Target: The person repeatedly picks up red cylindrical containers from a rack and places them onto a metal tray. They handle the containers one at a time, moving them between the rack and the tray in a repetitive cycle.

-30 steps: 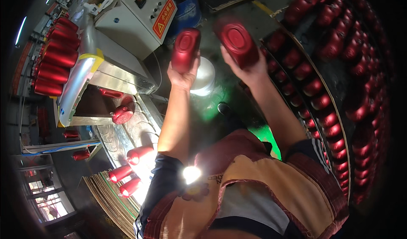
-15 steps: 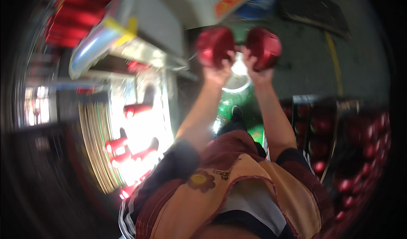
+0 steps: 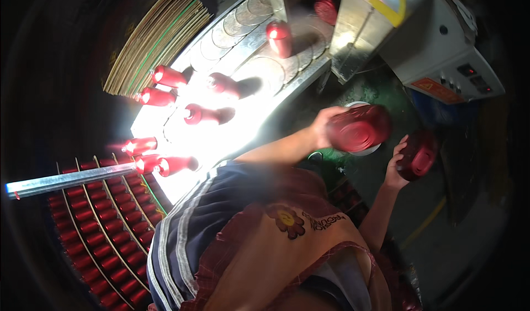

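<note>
Bench, eleven o'clock; glare bleaches its near part. Three o'clock: blurred left red bottle, my left grip closed round it, fingertips hidden. Beyond, shadowed right red bottle; my right grip clasps it, palm obscured.

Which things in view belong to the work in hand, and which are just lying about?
Likely the work:
first red bottle, in left hand
second red bottle, in right hand
red bottles on lit surface

Probably just nearby:
stacked sheets
pale control box
</note>
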Available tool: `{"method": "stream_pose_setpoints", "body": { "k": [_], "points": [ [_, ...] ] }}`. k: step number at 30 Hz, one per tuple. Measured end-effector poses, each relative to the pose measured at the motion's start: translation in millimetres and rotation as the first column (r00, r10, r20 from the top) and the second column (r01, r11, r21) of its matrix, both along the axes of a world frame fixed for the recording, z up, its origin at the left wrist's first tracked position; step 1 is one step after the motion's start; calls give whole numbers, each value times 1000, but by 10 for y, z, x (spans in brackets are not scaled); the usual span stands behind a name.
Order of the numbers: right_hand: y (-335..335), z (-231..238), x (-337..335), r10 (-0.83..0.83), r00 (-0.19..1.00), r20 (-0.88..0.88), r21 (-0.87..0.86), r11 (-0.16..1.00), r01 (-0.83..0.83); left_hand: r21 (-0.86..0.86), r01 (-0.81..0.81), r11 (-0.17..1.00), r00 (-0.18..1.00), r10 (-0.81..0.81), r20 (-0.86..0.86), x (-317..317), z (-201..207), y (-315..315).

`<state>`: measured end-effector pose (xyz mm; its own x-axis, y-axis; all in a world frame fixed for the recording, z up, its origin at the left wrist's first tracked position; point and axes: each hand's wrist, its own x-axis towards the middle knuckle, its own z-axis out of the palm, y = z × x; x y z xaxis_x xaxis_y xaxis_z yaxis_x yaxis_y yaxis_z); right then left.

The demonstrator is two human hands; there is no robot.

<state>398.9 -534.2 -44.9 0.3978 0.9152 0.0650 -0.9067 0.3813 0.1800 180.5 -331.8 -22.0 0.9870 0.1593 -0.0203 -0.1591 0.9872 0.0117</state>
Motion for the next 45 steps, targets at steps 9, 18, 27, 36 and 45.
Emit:
{"method": "stream_pose_setpoints", "body": {
  "k": [9, 18, 27, 36, 45],
  "points": [
    [2055, 491, -1639, 160, -175, 972, 22, 673, 739, 559, -207, 803, 690, 525, -498, -3285, 561, 281],
    [4114, -379, -2220, 217, -591, 777, 222, 784, 580, 978, 63, 200, -51, 979, -197, -4559, 1527, 719],
    [4005, -94, -2336, 562, -657, 501, 180, 676, 715, 812, 518, -269, -134, 912, 387, -4327, 269, 3246],
    [957, 454, -2766, 649, -496, 577, 232, 452, 861, 498, 855, -148, 5, 961, 277, -4216, -605, 3960],
    [-2279, 1632, -3292, 604, 211, 768, 122, -462, 878, 861, 277, -426, 452, 849, 275, -2141, 879, 2095]
  ]
}}
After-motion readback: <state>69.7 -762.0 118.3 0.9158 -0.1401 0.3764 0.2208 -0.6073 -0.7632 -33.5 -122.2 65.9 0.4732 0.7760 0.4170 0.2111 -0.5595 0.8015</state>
